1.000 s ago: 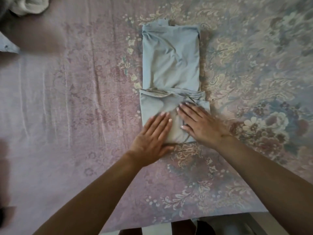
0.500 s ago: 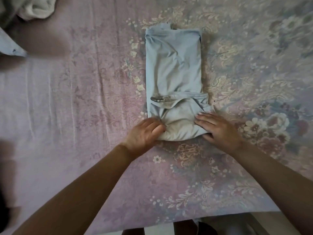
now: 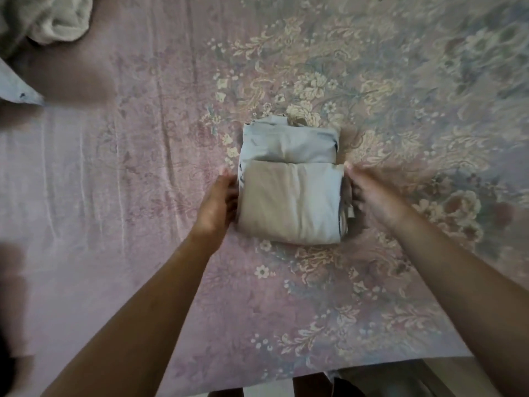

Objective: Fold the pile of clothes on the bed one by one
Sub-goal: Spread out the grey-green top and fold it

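A light blue garment (image 3: 289, 196) lies folded into a compact rectangle in the middle of the floral bedspread (image 3: 400, 110). Its near half is doubled over the far half, leaving a strip of the lower layer showing beyond the flap. My left hand (image 3: 219, 202) is at the bundle's left edge with its fingers curled around the fabric. At the right edge, my right hand (image 3: 369, 196) grips the flap, its thumb at the flap's far corner. Both hands are blurred.
A crumpled white cloth (image 3: 54, 21) sits at the far left corner. The pointed corner of another pale blue garment (image 3: 20, 93) pokes in from the left edge. The bed's near edge (image 3: 315, 373) runs along the bottom, with floor below it.
Both hands went from pressing flat on the near end to gripping it, then folded it away from me over the far half. The garment is now about half as long.
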A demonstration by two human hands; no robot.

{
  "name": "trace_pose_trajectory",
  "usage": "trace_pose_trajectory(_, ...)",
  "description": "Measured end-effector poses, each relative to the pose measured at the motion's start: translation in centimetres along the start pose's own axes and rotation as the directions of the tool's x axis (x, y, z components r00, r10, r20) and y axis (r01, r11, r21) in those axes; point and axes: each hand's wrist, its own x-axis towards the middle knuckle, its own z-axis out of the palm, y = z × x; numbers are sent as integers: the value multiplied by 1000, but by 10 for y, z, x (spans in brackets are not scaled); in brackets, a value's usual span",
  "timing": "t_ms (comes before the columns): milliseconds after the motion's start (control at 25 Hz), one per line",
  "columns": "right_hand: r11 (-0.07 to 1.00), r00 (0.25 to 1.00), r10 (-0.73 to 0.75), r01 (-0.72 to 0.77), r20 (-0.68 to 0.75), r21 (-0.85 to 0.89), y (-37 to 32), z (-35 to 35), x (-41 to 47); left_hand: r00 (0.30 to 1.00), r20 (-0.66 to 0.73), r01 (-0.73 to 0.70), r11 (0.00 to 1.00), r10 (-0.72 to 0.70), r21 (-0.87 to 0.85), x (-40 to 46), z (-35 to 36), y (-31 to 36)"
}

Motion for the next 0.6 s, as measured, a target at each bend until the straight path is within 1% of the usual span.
trace_pose_trajectory(40, 999, 997, -32, 29, -74, -46, 9, 2, -3, 998, -67, -19, 1000, 19, -13, -2, 0, -9)
trace_pose_trajectory(80, 994, 991, -63, 52, -115, -93, 19, 7, -10, 992, -103, -63, 997, 68, 53, -7, -1, -18)
trace_pose_trajectory(120, 982, 985, -104, 79, -139, -171, 29, 11, -17, 985, -102, -122, 976, 142, 178, -16, 1, -25)
trace_pose_trajectory(160, 958, 974, -158, 111, -163, -263, 35, 17, -23, 972, -74, -185, 924, 221, 336, -22, 1, -32)
trace_pose_trajectory(200, 935, 957, -218, 150, -190, -321, 35, 24, -28, 951, -41, -257, 854, 308, 453, -27, 5, -34)
trace_pose_trajectory(240, 924, 936, -275, 195, -218, -328, 30, 31, -31, 918, -25, -329, 796, 396, 509, -27, 10, -32)
trace_pose_trajectory(320, 936, 903, -332, 279, -274, -216, 15, 41, -26, 852, -19, -447, 746, 523, 494, -22, 22, -17)
trace_pose_trajectory(360, 942, 892, -332, 295, -306, -161, 8, 44, -17, 842, -38, -457, 749, 538, 480, -15, 27, -8)
trace_pose_trajectory(400, 947, 881, -320, 284, -348, -151, 4, 46, -5, 850, -72, -429, 765, 522, 480, -5, 31, 0)
trace_pose_trajectory(480, 955, 872, -279, 209, -402, -208, 3, 52, 14, 892, -162, -283, 803, 421, 525, 16, 35, 8)
trace_pose_trajectory(520, 953, 863, -269, 174, -427, -248, 6, 54, 20, 901, -204, -214, 802, 382, 557, 23, 35, 7)
trace_pose_trajectory(600, 940, 836, -300, 179, -459, -289, 7, 56, 27, 878, -255, -176, 770, 405, 614, 31, 35, -2)
